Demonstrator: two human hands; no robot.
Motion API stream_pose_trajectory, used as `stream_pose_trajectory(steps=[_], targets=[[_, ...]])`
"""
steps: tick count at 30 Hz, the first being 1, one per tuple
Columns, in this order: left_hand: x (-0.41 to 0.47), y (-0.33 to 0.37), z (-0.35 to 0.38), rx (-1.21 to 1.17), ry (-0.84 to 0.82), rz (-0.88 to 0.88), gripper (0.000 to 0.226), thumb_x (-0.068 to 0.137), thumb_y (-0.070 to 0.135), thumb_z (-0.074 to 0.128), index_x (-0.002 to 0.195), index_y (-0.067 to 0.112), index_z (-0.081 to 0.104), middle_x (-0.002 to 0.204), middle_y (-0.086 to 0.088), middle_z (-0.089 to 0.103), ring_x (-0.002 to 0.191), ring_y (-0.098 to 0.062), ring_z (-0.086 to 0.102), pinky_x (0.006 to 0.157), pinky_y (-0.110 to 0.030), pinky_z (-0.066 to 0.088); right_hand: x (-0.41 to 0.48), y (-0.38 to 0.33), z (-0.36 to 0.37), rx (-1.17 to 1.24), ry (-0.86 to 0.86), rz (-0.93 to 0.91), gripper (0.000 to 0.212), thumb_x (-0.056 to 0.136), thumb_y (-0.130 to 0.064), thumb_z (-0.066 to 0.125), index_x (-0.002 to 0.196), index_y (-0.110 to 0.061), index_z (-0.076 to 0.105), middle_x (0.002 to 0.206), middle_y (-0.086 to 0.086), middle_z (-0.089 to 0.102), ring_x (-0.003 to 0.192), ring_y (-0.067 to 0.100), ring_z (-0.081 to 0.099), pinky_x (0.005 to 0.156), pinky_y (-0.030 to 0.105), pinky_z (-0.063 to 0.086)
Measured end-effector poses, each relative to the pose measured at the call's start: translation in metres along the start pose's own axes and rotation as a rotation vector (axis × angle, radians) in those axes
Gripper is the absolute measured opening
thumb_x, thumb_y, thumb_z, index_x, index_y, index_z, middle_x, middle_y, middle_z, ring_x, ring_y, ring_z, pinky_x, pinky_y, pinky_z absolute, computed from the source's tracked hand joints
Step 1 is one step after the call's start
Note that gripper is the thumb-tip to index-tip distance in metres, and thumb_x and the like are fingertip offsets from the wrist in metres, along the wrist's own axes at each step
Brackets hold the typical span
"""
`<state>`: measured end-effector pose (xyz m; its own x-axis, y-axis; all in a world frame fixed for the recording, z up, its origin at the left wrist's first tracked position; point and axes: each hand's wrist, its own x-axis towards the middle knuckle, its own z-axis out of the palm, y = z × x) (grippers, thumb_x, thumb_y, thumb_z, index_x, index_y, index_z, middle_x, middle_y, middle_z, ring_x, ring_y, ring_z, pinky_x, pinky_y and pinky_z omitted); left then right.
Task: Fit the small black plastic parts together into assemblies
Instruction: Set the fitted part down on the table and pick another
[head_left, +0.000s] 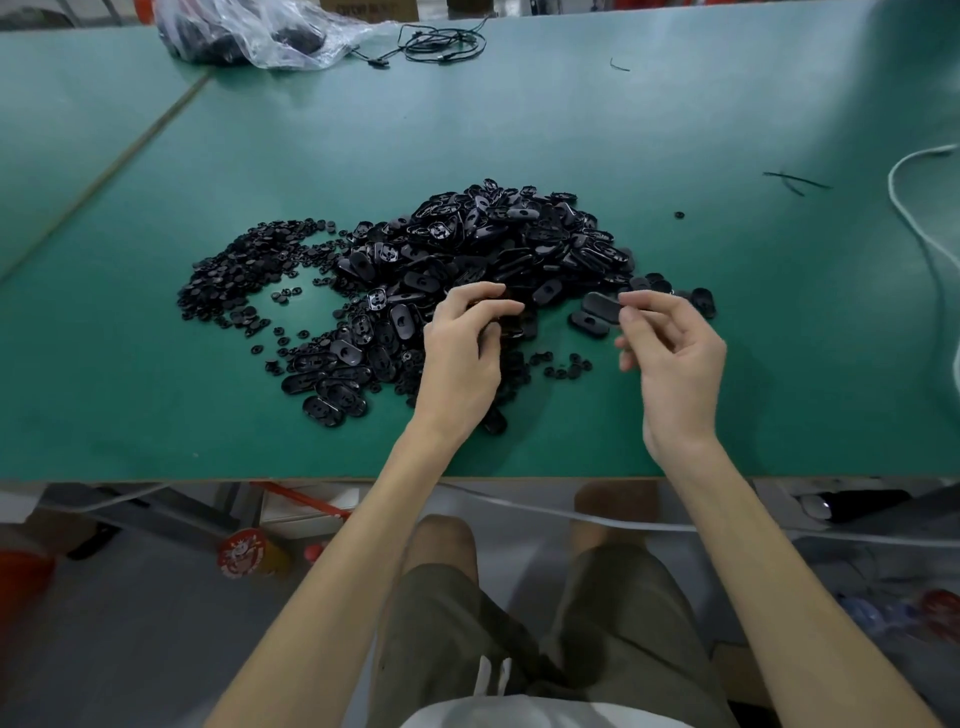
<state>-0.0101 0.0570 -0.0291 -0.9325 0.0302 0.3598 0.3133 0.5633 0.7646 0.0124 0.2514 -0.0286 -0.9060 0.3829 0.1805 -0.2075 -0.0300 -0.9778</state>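
The parts lie in one loose heap at the middle of the green table (727, 130): larger ovals (509, 228) piled at the centre and spilling toward the lower left, and small discs (239, 265) spread flat at the left, with a few strays near the hands. The right hand (675, 348), right of centre, pinches one oval (602, 306) by its end between thumb and forefinger, just above another that lies on the table. The left hand (460, 353) hangs over the near edge of the heap with its fingers curled. Something dark sits under the fingertips, but I cannot tell whether it is gripped or merely beneath them. These look like thin moulded pieces: very light, stiff and smooth enough to slide or flick away under a careless pinch. They are probably sturdy in the body but weaker at any small clips. An oval is best taken across its narrow width or by one end, which leaves the centre opening free. A disc is best taken by its rim with the fingertips, then pressed in squarely. A clear bag (249, 36) of more parts sits at the upper left, and a white cord (914, 208) runs down the right edge.
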Motion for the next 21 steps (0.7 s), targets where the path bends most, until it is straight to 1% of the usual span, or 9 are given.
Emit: stream_pose_trajectory(steps=[1, 2, 4, 6, 10, 13, 17, 19, 21], targets=[[-0.0004, 0.0013, 0.0008, 0.080, -0.035, -0.011, 0.032, 0.102, -0.001, 0.057, 0.122, 0.016, 0.074, 0.142, -0.001, 0.056, 0.139, -0.021, 0.046, 0.120, -0.039, 0.029, 0.0008, 0.0005, -0.0008, 0.033, 0.039, 0.018, 0.017, 0.099, -0.003, 0.066, 0.100, -0.017, 0.075, 0.077, -0.010, 0.072, 0.069, 0.009, 0.062, 0.060, 0.025, 0.050], [-0.0014, 0.0026, 0.0017, 0.155, -0.074, -0.011, 0.033, 0.103, 0.002, 0.056, 0.126, 0.019, 0.073, 0.148, -0.002, 0.052, 0.144, -0.022, 0.040, 0.120, -0.036, 0.020, 0.0014, 0.0008, -0.0011, 0.057, 0.067, 0.029, 0.018, 0.099, -0.001, 0.066, 0.101, -0.016, 0.075, 0.077, -0.010, 0.071, 0.069, 0.008, 0.062, 0.060, 0.024, 0.050], [-0.0030, 0.0036, 0.0039, 0.245, -0.124, 0.021, 0.034, 0.104, 0.005, 0.055, 0.128, 0.022, 0.073, 0.156, -0.003, 0.047, 0.150, -0.023, 0.032, 0.115, -0.035, 0.013, 0.0022, 0.0012, -0.0014, 0.091, 0.105, 0.044, 0.018, 0.099, 0.001, 0.065, 0.102, -0.014, 0.075, 0.076, -0.009, 0.071, 0.068, 0.008, 0.062, 0.060, 0.022, 0.050], [-0.0041, 0.0035, 0.0044, 0.269, -0.130, 0.038, 0.035, 0.105, 0.005, 0.054, 0.129, 0.021, 0.073, 0.158, -0.005, 0.046, 0.152, -0.022, 0.029, 0.115, -0.033, 0.011, 0.0030, 0.0020, -0.0021, 0.126, 0.141, 0.068, 0.018, 0.099, 0.002, 0.064, 0.103, -0.012, 0.075, 0.075, -0.009, 0.071, 0.068, 0.008, 0.061, 0.061, 0.022, 0.050], [-0.0039, 0.0042, 0.0039, 0.290, -0.112, 0.018, 0.036, 0.105, 0.006, 0.053, 0.136, 0.016, 0.067, 0.158, -0.003, 0.046, 0.153, -0.018, 0.029, 0.112, -0.022, 0.008, 0.0047, 0.0040, -0.0023, 0.141, 0.199, 0.099, 0.020, 0.100, 0.001, 0.063, 0.104, -0.013, 0.076, 0.077, -0.010, 0.072, 0.069, 0.008, 0.061, 0.063, 0.023, 0.051], [-0.0040, 0.0057, 0.0037, 0.308, -0.124, 0.025, 0.037, 0.105, 0.007, 0.053, 0.139, 0.014, 0.064, 0.159, -0.002, 0.046, 0.153, -0.017, 0.028, 0.114, -0.025, 0.010, 0.0054, 0.0047, -0.0014, 0.133, 0.210, 0.100, 0.022, 0.100, 0.003, 0.060, 0.107, -0.009, 0.077, 0.088, -0.002, 0.076, 0.072, 0.009, 0.064, 0.064, 0.024, 0.052], [-0.0043, 0.0072, 0.0034, 0.327, -0.114, 0.027, 0.037, 0.106, 0.007, 0.052, 0.140, 0.014, 0.064, 0.157, -0.001, 0.048, 0.152, -0.017, 0.030, 0.113, -0.025, 0.011, 0.0049, 0.0048, 0.0000, 0.098, 0.182, 0.098, 0.028, 0.100, 0.008, 0.056, 0.113, -0.008, 0.076, 0.101, 0.005, 0.077, 0.083, 0.010, 0.070, 0.067, 0.023, 0.056], [-0.0043, 0.0079, 0.0033, 0.327, -0.097, 0.022, 0.036, 0.107, 0.010, 0.052, 0.141, 0.015, 0.062, 0.154, 0.000, 0.051, 0.150, -0.016, 0.033, 0.112, -0.025, 0.012, 0.0041, 0.0040, 0.0010, 0.069, 0.148, 0.082, 0.031, 0.100, 0.007, 0.057, 0.114, -0.012, 0.076, 0.104, 0.004, 0.077, 0.087, 0.010, 0.072, 0.069, 0.023, 0.057], [-0.0046, 0.0082, 0.0034, 0.331, -0.088, 0.031, 0.037, 0.107, 0.014, 0.053, 0.144, 0.016, 0.060, 0.150, 0.002, 0.054, 0.147, -0.014, 0.036, 0.110, -0.025, 0.014, 0.0029, 0.0035, 0.0020, 0.003, 0.080, 0.043, 0.030, 0.098, 0.004, 0.062, 0.112, -0.018, 0.076, 0.106, 0.001, 0.077, 0.094, 0.011, 0.073, 0.072, 0.023, 0.058]])
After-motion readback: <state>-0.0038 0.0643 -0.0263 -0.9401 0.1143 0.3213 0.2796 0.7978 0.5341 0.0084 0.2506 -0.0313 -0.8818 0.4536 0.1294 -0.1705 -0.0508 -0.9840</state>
